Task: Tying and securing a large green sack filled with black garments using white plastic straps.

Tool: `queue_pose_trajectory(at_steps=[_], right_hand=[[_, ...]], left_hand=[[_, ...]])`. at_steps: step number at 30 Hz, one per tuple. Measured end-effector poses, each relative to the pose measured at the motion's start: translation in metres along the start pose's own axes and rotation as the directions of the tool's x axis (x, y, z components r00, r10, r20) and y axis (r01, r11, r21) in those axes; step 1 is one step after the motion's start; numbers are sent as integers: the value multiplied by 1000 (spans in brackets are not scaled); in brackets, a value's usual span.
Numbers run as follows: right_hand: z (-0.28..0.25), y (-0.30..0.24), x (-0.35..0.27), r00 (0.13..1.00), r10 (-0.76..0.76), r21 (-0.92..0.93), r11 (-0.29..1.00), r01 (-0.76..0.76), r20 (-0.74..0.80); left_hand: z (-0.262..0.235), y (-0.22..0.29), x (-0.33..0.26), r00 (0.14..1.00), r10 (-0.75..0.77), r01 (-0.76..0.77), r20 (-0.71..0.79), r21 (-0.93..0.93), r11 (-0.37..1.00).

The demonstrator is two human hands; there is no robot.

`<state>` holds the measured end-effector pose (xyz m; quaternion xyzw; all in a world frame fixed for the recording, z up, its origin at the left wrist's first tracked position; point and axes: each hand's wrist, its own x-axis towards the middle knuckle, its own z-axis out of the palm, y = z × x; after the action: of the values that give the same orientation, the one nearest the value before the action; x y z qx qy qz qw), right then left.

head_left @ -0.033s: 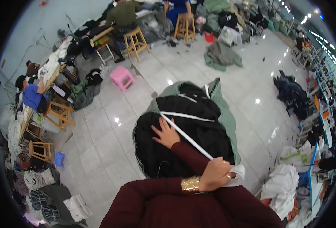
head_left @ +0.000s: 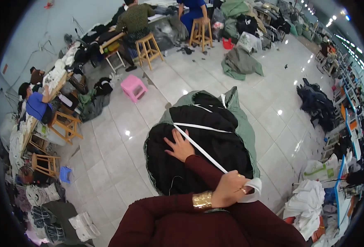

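Note:
A large bundle of black fabric (head_left: 215, 152), partly wrapped in grey-green cloth (head_left: 246, 136), lies on the floor right in front of me. My arms cross over it. My left hand (head_left: 231, 188), with a gold cuff at its wrist, is closed round a white fabric strap (head_left: 200, 149). The strap runs taut from the bundle's upper left to this fist, and its loose end curls out beyond. My right hand (head_left: 180, 146) lies flat on the black fabric with fingers spread, its fingertips close to the strap. Another stretch of strap crosses the bundle's top.
A pink plastic stool (head_left: 134, 87) stands beyond the bundle to the left. Grey-green cloth (head_left: 243, 61) and dark garments (head_left: 316, 103) lie on the tiled floor. White fabric (head_left: 304, 206) is heaped at near right. People sit on wooden stools (head_left: 150, 51) along the workbenches.
My left fist has shifted slightly left with the strap, and the strap's loose end hangs a little differently. My right hand stays in place on the bundle.

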<state>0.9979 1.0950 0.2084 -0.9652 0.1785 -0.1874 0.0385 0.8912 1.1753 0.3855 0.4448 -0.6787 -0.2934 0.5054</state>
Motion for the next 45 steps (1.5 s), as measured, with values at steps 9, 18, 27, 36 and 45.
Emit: queue_pose_trajectory(at_steps=[9,18,27,36,45], right_hand=[[-117,36,-55,995,100,607,791,-73,-10],[-168,42,-50,942,-282,251,913,322,-182],[-156,60,-92,940,339,973,203,-113,38],[-219,23,-145,817,491,925,56,-375,301],[-150,43,-119,929,331,266,892,-366,166]], left_hand=[[-42,20,-53,993,-44,31,111,113,993],[-39,21,-22,974,-173,173,147,16,985],[-86,-42,-62,757,-580,465,-300,-375,802],[-81,-143,-14,634,-773,195,21,-972,133],[-63,-126,-33,553,-776,277,-303,-812,514]])
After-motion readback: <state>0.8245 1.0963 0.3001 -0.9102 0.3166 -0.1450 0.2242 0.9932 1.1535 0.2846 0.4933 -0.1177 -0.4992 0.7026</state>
